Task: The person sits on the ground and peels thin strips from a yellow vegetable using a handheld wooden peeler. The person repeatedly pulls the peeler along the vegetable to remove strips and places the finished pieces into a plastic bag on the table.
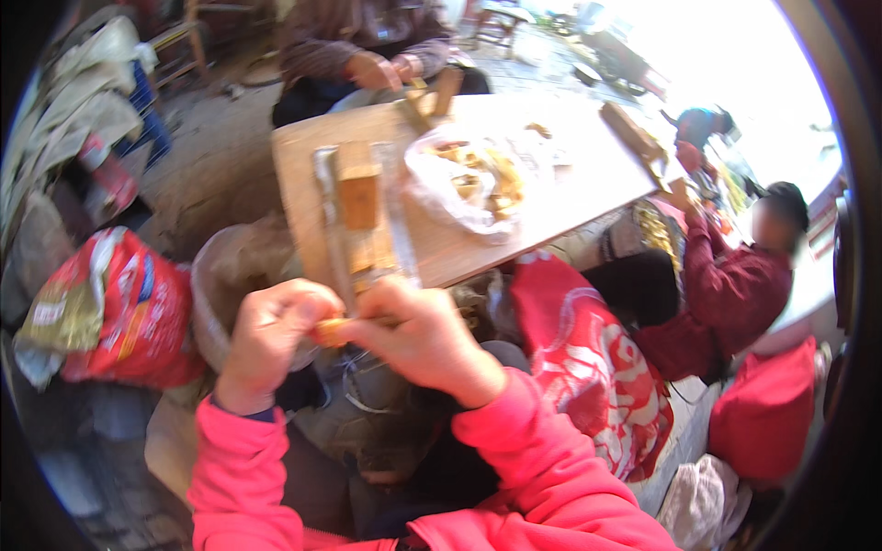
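A small yellow-orange piece is pinched between my two hands, over my lap at the near edge of a wooden board table. My left hand grips its left end with thumb and fingers. From the other side my right hand closes on it, thumb pointing left. Something thin and dark shows beneath the right fingers, too blurred to name. Just beyond my hands, a wooden block sits on a narrow wooden strip on the table. To its right lies a white plastic bag holding several yellowish-brown pieces.
A white sack and a red printed bag stand at my left. Red patterned cloth hangs on my right. Across the table a person's hands work near another wooden block; another person sits at the right.
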{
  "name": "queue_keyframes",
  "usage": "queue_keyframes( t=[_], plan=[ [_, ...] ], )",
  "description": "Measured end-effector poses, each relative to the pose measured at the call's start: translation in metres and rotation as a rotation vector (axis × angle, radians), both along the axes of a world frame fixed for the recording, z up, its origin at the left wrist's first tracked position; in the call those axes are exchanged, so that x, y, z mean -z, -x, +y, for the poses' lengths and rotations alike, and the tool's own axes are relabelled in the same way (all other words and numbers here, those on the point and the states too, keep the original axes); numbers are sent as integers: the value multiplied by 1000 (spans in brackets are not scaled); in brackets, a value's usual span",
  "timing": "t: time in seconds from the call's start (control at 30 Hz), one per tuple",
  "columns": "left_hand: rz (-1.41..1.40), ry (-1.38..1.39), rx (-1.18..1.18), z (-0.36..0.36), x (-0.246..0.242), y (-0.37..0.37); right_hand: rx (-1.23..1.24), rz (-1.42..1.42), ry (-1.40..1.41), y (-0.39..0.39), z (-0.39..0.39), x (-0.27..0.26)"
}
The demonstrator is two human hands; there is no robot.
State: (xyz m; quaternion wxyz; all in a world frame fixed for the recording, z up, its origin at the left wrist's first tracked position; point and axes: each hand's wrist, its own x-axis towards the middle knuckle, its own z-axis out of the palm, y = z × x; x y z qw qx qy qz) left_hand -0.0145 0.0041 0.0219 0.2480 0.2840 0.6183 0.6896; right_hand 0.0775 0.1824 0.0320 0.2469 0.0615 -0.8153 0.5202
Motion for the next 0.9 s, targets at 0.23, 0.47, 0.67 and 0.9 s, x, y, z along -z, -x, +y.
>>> queue_keyframes(
  t=[0.23,0.47,0.67,0.9],
  plan=[
    [-332,130,60,42,19,-7,-202,311,-330,16,9,22],
    [-280,17,384,32,48,-45,-184,244,-96,9,38,39],
    [-212,-111,239,3,25,-26,160,118,-27,16,36,34],
    [457,276,-45,9,33,-10,-431,-447,610,16,17,45]
  ],
)
